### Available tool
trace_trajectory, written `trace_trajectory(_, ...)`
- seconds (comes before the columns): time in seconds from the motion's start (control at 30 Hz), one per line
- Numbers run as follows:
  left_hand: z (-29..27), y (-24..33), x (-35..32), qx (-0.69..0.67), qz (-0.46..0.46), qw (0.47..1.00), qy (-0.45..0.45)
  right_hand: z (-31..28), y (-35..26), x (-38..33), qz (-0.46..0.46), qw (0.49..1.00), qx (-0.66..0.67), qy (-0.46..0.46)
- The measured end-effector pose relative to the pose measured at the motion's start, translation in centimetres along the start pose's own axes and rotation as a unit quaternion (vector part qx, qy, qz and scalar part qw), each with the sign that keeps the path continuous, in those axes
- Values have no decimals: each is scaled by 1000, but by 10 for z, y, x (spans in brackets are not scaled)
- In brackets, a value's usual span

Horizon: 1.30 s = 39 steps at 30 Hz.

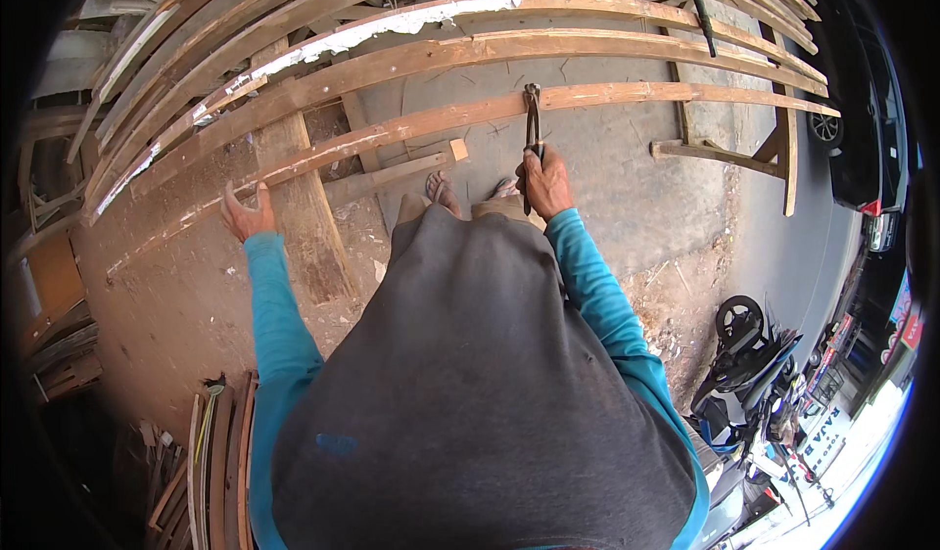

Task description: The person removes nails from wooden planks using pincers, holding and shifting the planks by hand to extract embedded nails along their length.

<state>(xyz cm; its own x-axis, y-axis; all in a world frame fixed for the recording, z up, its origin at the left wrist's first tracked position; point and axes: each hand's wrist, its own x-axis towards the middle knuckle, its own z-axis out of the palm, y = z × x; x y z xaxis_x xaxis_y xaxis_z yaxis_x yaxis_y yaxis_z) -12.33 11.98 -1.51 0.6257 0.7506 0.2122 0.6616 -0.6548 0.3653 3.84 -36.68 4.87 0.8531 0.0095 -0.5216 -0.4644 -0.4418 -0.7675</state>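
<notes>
A long narrow wooden plank [411,124] runs across in front of me, with reddish-brown wood and pale scuffs. My right hand [548,184] is closed around the dark handles of a pair of pincers [533,92]. The head of the pincers points away from me and meets the plank right of its middle; whether the jaws grip a nail there is too small to tell. My left hand [248,217] is at the near edge of the plank's left part, thumb and fingers apart. Its fingertips lie at the edge, and I cannot tell whether they press on it.
Several more long planks lie beyond, one with peeling white paint [392,27]. A wide board [311,212] and a short wood block [458,149] lie below. A wooden trestle [786,149] stands right. Parked motorcycles [749,354] and a dark car [862,110] line the right side. Stacked timber [223,462] sits lower left.
</notes>
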Motion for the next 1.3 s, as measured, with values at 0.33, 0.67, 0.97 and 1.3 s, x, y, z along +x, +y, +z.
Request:
trace_trajectory(0.33, -19, -123, -163, 7, -189, 982, 10, 44, 13, -7, -79, 996, 26, -16)
trace_trajectory(0.67, -97, -177, -397, 45, -291, 871, -393, 33, 48, 21, -116, 991, -68, -9)
trace_trajectory(0.97, -119, -176, -394, 84, -295, 885, -349, 38, 23, -39, -53, 998, 27, -37)
trace_trajectory(1.3, -99, -199, -188, -9, -50, 993, -109, 122, 15, -79, -123, 990, 62, 21)
